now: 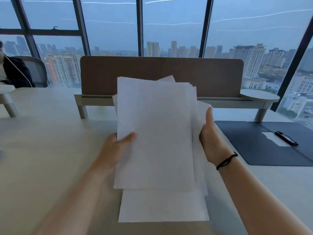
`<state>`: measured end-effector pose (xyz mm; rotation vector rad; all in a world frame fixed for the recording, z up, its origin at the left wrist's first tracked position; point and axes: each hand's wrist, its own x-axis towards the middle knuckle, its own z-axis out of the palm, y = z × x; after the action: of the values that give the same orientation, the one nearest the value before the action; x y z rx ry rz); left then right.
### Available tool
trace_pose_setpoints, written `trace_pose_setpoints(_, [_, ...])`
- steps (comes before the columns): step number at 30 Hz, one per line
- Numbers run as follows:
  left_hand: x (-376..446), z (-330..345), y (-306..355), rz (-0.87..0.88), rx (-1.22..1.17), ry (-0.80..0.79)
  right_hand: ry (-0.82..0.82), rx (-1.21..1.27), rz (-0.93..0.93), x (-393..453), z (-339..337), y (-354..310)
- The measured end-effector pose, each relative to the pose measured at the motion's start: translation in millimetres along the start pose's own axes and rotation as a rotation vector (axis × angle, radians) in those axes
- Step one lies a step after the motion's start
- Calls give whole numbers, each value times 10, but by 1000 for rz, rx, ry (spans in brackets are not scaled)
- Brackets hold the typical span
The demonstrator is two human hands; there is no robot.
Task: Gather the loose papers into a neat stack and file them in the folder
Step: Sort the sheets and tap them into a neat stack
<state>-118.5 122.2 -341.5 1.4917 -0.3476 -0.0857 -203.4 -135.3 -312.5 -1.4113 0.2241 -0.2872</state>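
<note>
Both hands held an uneven sheaf of white paper sheets [157, 133] upright above the pale, smooth table [50, 141]. The left hand [116, 145] gripped the sheaf's left edge, thumb curled over the front sheet. The right hand [211, 141] clasped the right edge, thumb lying straight along it. The sheets were misaligned, several edges protruding. The dark blue folder [250, 141] lay open flat on the table to the right, apart from the sheaf.

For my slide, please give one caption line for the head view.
Both hands, left hand and right hand, hold uneven papers beside an open folder.
</note>
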Motion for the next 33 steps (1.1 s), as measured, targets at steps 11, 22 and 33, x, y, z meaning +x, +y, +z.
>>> trace_pose_setpoints(11, [-100, 122, 964, 555, 209, 108, -24, 46, -443, -311, 244, -569])
trace_pose_setpoints(22, [-254, 47, 900, 460, 187, 37, -37, 93, -382, -655, 144, -446])
trace_pose_setpoints(33, [-276, 261, 1029, 429, 80, 6, -55, 6, -437, -704, 50, -564])
